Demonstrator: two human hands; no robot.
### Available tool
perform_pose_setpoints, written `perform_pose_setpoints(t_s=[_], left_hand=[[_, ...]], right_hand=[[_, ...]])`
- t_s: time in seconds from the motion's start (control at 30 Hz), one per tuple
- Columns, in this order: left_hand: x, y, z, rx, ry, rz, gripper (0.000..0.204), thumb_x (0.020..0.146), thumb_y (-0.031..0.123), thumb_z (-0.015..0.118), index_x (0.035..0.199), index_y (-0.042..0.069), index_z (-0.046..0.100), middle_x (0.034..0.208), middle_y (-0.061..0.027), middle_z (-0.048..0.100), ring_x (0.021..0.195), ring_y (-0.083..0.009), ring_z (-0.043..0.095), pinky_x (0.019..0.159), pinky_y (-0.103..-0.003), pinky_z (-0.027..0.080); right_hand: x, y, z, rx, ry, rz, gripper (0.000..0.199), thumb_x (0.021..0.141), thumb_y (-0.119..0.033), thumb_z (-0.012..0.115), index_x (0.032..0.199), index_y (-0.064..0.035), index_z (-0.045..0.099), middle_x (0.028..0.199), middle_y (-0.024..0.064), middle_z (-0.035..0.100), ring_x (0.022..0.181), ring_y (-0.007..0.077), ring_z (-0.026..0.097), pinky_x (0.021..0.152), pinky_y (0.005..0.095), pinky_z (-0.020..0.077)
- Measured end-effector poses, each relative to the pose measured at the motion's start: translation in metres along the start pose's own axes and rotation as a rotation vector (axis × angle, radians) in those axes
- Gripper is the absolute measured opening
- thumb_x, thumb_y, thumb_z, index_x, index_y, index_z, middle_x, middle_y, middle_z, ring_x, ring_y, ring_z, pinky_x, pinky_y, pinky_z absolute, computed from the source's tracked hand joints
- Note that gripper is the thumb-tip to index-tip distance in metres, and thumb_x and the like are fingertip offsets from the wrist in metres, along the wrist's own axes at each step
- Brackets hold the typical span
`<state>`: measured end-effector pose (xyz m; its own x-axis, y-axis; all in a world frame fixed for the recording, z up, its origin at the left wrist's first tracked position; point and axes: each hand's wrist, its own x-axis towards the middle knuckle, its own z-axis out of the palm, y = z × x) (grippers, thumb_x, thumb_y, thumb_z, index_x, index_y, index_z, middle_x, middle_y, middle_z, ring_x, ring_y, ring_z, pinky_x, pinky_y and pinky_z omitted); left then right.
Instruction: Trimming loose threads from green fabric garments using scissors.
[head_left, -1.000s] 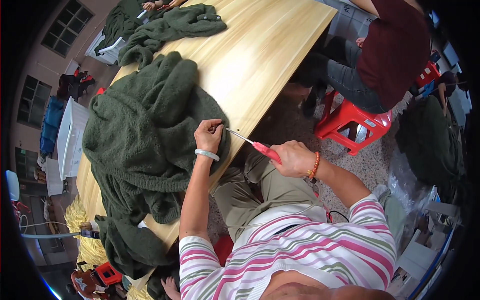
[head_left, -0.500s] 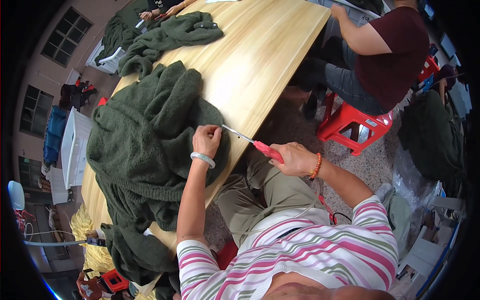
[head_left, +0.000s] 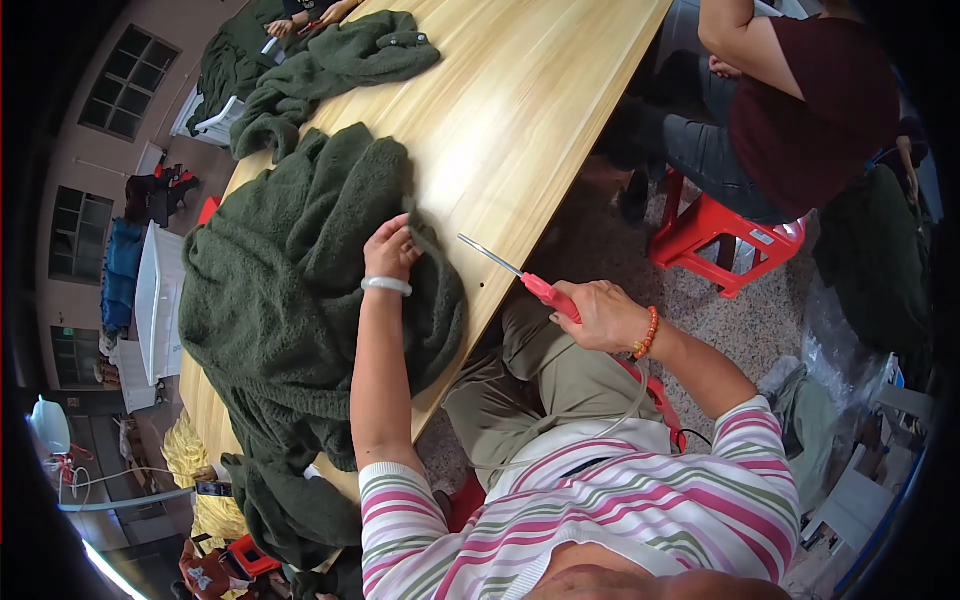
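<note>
the left hand (head_left: 392,250) has its fingers closed on a raised edge of the dark green knit garment (head_left: 290,270). this garment lies in a thick heap on the wooden table (head_left: 500,130), along the side near the person, and it covers much of the table's left part. the right hand (head_left: 605,315) is wrapped around the red handle of a thin tool (head_left: 550,297). its metal shaft points toward the left hand, and the tip is over the table, near the garment but apart from it. a pale cord (head_left: 632,405) passes below the right hand and across the lap.

farther along the table a second green garment (head_left: 345,62) is spread, and behind it are the hands of another person. more green cloth (head_left: 290,510) hangs at the near corner. at the right, a co-worker in a dark red shirt (head_left: 815,95) sits on a red stool (head_left: 725,245), so the floor beside the table is partly occupied. a white bin (head_left: 160,300) stands beyond the table at the left.
</note>
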<state>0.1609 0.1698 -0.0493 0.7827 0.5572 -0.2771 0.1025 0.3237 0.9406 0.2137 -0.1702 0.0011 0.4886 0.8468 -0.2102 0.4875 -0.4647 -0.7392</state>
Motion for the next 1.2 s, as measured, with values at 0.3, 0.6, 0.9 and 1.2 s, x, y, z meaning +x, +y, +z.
perform_pose_setpoints(t_s=[0.3, 0.6, 0.9, 1.2], left_hand=[[-0.033, -0.016, -0.006, -0.325, -0.251, 0.04, 0.029, 0.087, -0.004, 0.052, 0.115, 0.004, 0.057, 0.1, -0.0019, 0.064, 0.07, -0.0038, 0.056, 0.052, -0.014, 0.04], [-0.132, -0.008, 0.044, 1.375, -0.217, 0.636, 0.042, 0.079, 0.011, 0.065, 0.12, 0.003, 0.057, 0.124, -0.0215, 0.054, 0.114, -0.037, 0.05, 0.096, -0.043, 0.041], [-0.208, -0.031, 0.053, 1.328, -0.166, 0.668, 0.05, 0.077, -0.001, 0.06, 0.126, 0.001, 0.05, 0.127, -0.0205, 0.052, 0.1, -0.0338, 0.053, 0.088, -0.039, 0.044], [-0.146, -0.051, 0.075, 1.44, -0.041, 0.724, 0.056, 0.075, 0.008, 0.064, 0.129, 0.007, 0.049, 0.139, -0.0162, 0.044, 0.125, -0.0372, 0.04, 0.1, -0.049, 0.031]], right_hand=[[0.007, -0.002, 0.006, 0.014, -0.022, -0.022, 0.031, 0.085, -0.025, 0.057, 0.109, -0.0058, 0.055, 0.084, 0.0253, 0.064, 0.085, 0.0442, 0.061, 0.08, 0.0498, 0.0482], [-0.014, 0.019, 0.004, 0.054, 0.09, -0.016, 0.027, 0.084, -0.024, 0.058, 0.101, -0.003, 0.053, 0.079, 0.0256, 0.062, 0.081, 0.0448, 0.061, 0.076, 0.0511, 0.0481], [-0.016, 0.019, 0.008, 0.027, 0.054, -0.019, 0.027, 0.083, -0.021, 0.059, 0.104, -0.0031, 0.056, 0.081, 0.0243, 0.063, 0.082, 0.0438, 0.061, 0.075, 0.0483, 0.0485], [-0.049, -0.01, -0.005, -0.216, -0.045, 0.026, 0.027, 0.083, -0.022, 0.057, 0.101, -0.0035, 0.057, 0.079, 0.0243, 0.064, 0.08, 0.0433, 0.062, 0.075, 0.051, 0.0488]])
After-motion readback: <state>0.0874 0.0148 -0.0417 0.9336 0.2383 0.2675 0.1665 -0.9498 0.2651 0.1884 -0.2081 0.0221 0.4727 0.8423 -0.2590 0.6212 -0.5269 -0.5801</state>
